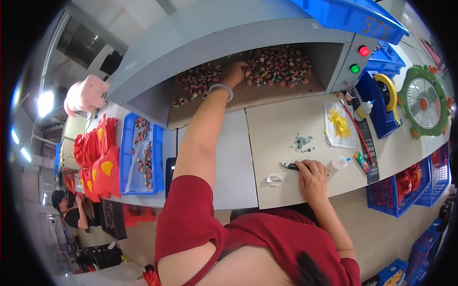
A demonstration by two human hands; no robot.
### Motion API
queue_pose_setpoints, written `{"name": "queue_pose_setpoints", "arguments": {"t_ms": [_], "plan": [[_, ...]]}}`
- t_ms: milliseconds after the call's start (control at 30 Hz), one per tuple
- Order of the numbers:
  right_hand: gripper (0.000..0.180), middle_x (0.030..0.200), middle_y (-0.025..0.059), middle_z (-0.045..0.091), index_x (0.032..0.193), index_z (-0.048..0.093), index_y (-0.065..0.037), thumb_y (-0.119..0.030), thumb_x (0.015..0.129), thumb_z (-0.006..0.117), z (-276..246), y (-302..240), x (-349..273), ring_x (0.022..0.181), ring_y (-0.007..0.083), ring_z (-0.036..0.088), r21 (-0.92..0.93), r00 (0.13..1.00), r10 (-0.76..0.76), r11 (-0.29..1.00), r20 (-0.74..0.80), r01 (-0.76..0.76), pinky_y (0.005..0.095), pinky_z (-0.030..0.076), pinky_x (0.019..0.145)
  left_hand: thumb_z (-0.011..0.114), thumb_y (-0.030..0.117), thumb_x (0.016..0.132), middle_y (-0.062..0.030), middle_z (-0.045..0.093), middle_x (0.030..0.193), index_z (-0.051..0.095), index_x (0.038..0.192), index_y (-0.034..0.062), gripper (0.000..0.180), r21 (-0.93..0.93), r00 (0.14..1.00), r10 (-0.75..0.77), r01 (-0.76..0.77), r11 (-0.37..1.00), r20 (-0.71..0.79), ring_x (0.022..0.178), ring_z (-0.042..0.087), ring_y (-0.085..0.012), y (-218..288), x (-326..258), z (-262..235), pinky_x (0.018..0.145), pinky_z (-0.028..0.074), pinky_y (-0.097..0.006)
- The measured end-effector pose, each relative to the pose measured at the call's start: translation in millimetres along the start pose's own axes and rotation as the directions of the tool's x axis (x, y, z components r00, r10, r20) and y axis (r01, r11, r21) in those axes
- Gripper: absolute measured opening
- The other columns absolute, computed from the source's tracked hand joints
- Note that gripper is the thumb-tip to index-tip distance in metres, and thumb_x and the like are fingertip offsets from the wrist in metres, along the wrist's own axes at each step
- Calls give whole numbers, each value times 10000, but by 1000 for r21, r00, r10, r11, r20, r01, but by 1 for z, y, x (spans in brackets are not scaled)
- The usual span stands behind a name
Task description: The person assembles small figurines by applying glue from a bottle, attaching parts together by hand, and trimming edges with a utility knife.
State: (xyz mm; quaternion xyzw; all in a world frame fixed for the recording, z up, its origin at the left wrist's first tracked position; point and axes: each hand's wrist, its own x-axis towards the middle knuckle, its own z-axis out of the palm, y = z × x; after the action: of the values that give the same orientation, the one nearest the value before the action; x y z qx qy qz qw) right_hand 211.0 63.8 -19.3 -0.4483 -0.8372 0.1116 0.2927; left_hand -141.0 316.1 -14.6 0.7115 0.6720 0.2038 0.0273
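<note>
My left arm stretches into the wide opening of a grey metal box [286, 29]. Inside, my left hand [234, 75] is among many small pink-and-dark figures [278, 66], its fingers curled together at their edge; what they pinch is hidden. On the table my right hand [313, 180] is closed round a slim black utility knife [290, 166], its tip pointing left. A crumpled white scrap [274, 179] lies below the tip. Beyond the knife is a small heap of grey-green bits [302, 141]. A white dropper bottle [340, 162] stands right of the hand.
A blue tray [158, 157] with more figures is at left, beside red cloth pieces [102, 164]. Yellow pieces [338, 123] lie on paper at right, near a red stick [355, 126], a tape dispenser [381, 107] and a green fan [423, 101]. Another person [81, 214] works far left.
</note>
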Motion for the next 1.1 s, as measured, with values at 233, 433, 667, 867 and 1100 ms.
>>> {"name": "queue_pose_setpoints", "arguments": {"t_ms": [233, 433, 667, 867, 1100], "plan": [[305, 929, 33, 534, 993, 580, -79, -17, 694, 576, 2, 3, 4, 910, 216, 496, 25, 1000, -20, 999, -1, 20, 358, 359, 811, 588, 42, 768, -62, 612, 816, 585, 1007, 65, 240, -240, 921, -50, -48, 970, -386, 770, 586, -172, 11, -17, -14, 680, 467, -286], [309, 944, 36, 538, 990, 593, -98, -22, 691, 566, 3, 2, 6, 932, 245, 489, 7, 999, -3, 1000, 36, 2, 403, 341, 821, 526, 123, 854, -31, 599, 915, 570, 1003, 39, 177, -872, 985, -116, 166, 460, 126, 846, 561, -111, 76, -168, -69, 745, 461, -260], [291, 962, 53, 539, 1002, 591, -87, -36, 719, 546, 4, 4, -5, 937, 267, 486, -9, 998, -44, 999, 37, 44, 398, 325, 822, 557, 79, 830, -56, 548, 1021, 514, 1078, 13, 260, -837, 838, -108, 509, -200, 535, 936, 559, -156, 139, -292, -57, 848, 450, -284], [266, 959, 74, 537, 996, 585, -56, -37, 737, 526, 6, -5, -2, 930, 266, 488, 33, 998, -46, 998, 49, 45, 383, 318, 834, 586, -56, 755, -55, 501, 1046, 471, 1069, 17, 343, -905, 905, -142, 369, -210, 402, 929, 557, -143, 171, -305, -37, 812, 455, -263], [268, 948, 79, 534, 994, 582, -44, -40, 733, 523, 4, -3, -4, 927, 270, 488, 45, 998, -21, 999, 60, 18, 387, 315, 845, 560, -53, 767, -51, 460, 1025, 452, 1034, 18, 296, -910, 902, -127, 402, -106, 413, 892, 571, -131, 173, -308, -37, 797, 457, -257]]}}
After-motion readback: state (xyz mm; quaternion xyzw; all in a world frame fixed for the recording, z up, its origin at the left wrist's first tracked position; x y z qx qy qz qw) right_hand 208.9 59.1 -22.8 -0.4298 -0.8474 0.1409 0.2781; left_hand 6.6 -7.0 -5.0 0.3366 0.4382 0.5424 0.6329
